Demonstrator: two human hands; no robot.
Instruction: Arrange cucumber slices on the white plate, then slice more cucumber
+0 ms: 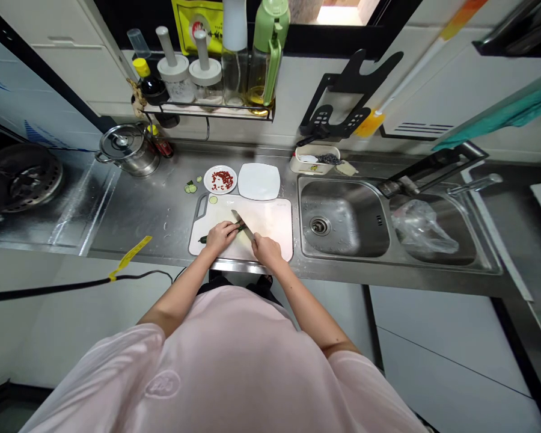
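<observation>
Pink shirt (238,361) fills lower frame; at center, right hand (267,251) grips knife (247,231), left hand (222,237) pinches cucumber (202,239) on white board (275,219).

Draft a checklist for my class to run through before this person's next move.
1. Knife gripped in the right hand: ok.
2. Left hand on the cucumber: ok.
3. Left fingertips tucked clear of the blade: cannot tell; they are very close to it.
4. Cutting board flat on the counter: ok.
5. Chopped red pieces on the round plate: ok.
6. Loose slices off the board: not ok; one cucumber slice lies near its top-left corner.
</observation>
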